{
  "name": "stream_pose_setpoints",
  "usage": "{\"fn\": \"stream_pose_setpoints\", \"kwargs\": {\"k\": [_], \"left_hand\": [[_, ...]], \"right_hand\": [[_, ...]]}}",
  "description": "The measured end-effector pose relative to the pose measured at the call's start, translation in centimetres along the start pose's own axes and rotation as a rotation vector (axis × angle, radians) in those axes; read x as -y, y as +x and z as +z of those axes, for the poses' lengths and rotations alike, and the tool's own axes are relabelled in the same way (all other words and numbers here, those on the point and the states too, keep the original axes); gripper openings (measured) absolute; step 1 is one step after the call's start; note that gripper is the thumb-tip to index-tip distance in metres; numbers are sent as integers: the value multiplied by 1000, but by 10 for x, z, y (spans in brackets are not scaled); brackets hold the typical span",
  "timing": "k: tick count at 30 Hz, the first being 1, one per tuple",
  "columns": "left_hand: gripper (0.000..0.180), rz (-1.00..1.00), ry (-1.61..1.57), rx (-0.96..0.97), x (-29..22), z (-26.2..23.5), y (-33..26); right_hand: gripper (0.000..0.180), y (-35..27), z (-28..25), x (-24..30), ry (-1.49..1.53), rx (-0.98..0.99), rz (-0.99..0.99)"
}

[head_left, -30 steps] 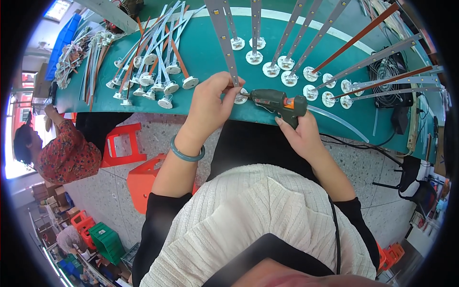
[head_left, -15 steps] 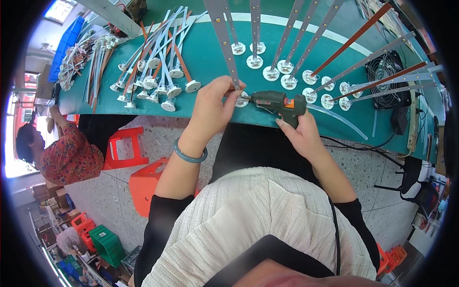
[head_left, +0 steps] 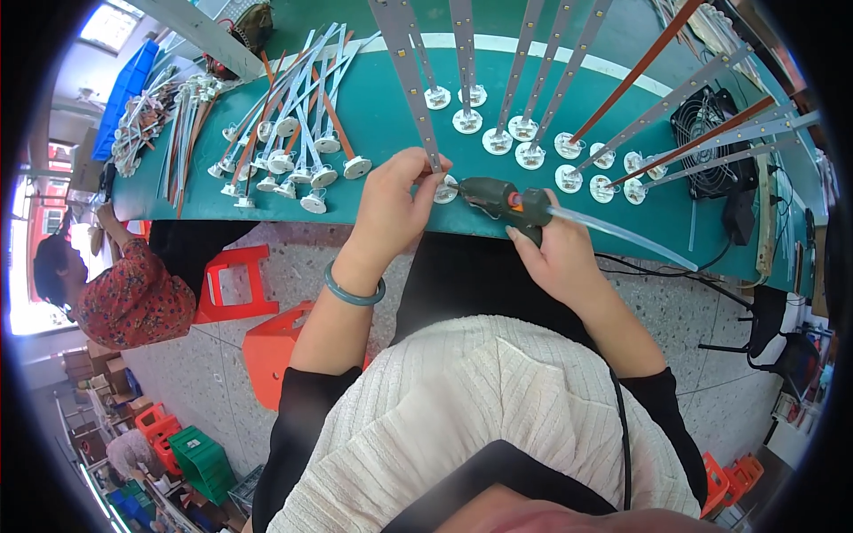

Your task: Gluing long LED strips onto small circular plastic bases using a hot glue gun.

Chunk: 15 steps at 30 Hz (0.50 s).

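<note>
My left hand pinches the lower end of a grey LED strip, which stands upright on a round white base. In my right hand is a dark green hot glue gun, my fingers wrapped round its handle. Its nozzle points left and meets the base near the strip's foot; whether glue is coming out is too small to see. A clear glue stick juts from the gun's rear. Other strips on round white bases stand beyond and to the right.
More strips with white bases lie piled on the green table at left. A black fan stands at the right, by a black adapter. Red stools are on the floor. A co-worker sits at the far left.
The glue gun has turned, its rear tilting toward me, and my right hand has turned with it. My left hand keeps its pinch on the strip. The whole view has shifted slightly.
</note>
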State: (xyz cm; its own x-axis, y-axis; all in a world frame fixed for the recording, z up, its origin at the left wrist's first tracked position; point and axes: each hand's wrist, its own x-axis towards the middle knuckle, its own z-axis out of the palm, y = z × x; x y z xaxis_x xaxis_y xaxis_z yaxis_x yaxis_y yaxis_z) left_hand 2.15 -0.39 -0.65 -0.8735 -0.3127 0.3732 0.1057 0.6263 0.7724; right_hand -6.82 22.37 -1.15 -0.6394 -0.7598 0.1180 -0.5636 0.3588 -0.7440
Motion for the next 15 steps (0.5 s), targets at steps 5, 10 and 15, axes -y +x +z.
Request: {"fn": "stream_pose_setpoints", "kwargs": {"k": [5, 10, 15], "left_hand": [[16, 29, 61, 12, -4, 4, 0], [13, 104, 124, 7, 4, -4, 4], [9, -78, -48, -148, 26, -15, 34]], "right_hand": [[31, -4, -6, 13, -155, -24, -187], [36, -16, -37, -17, 315, 202, -50], [45, -45, -51, -55, 994, 75, 184]]}}
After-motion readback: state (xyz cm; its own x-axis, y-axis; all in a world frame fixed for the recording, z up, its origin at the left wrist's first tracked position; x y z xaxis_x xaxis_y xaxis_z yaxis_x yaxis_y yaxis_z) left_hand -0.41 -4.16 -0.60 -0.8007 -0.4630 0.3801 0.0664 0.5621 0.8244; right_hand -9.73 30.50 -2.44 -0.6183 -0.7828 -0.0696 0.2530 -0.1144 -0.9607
